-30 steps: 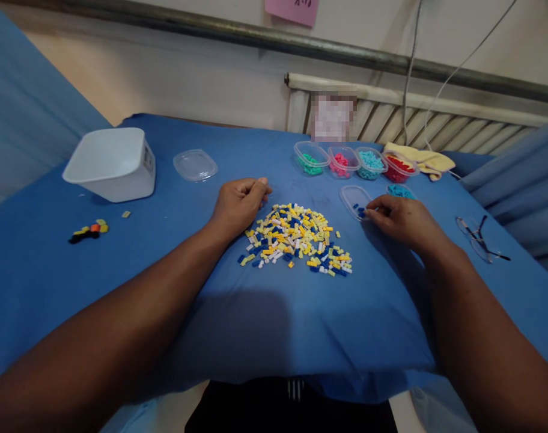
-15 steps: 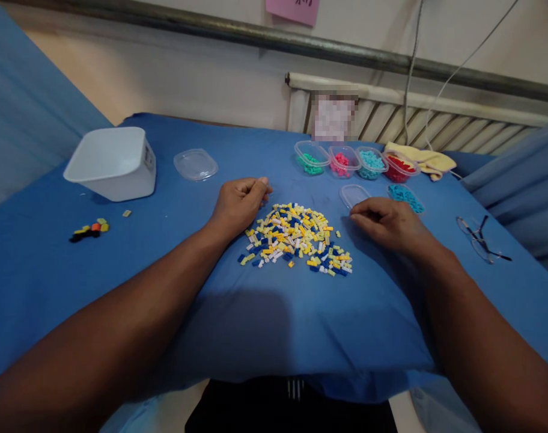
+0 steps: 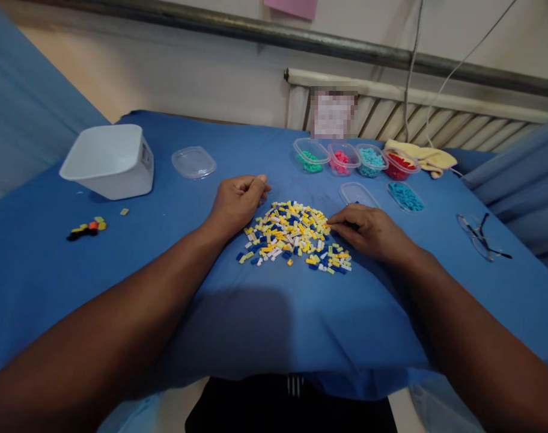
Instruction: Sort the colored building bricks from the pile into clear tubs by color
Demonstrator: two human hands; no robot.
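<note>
A loose pile of small toy building bricks (image 3: 296,231), in yellow, pale yellow, white and dark blue, lies on the blue cloth in front of me. My left hand (image 3: 240,201) rests at the pile's upper left edge, its fingers curled in and the thumb against the forefinger; what is inside, if anything, is hidden. At the right edge of the pile my right hand (image 3: 368,231) pinches with thumb and forefinger, touching the bricks. Anything between those fingertips is too small to make out. Just behind that hand lies a shallow clear plastic container or lid (image 3: 359,191), with something dark blue in it.
Clear tubs of green bricks (image 3: 310,162), pink bricks (image 3: 341,161), light blue bricks (image 3: 371,161), red bricks (image 3: 400,165) and teal bricks (image 3: 405,196) stand right. Left are a white bin (image 3: 107,162), a clear lid (image 3: 193,162) and a small mixed cluster (image 3: 88,228). Glasses (image 3: 481,237) lie far right.
My right hand has moved left, from beside the shallow clear container to the right edge of the brick pile. My left hand has stayed where it was.
</note>
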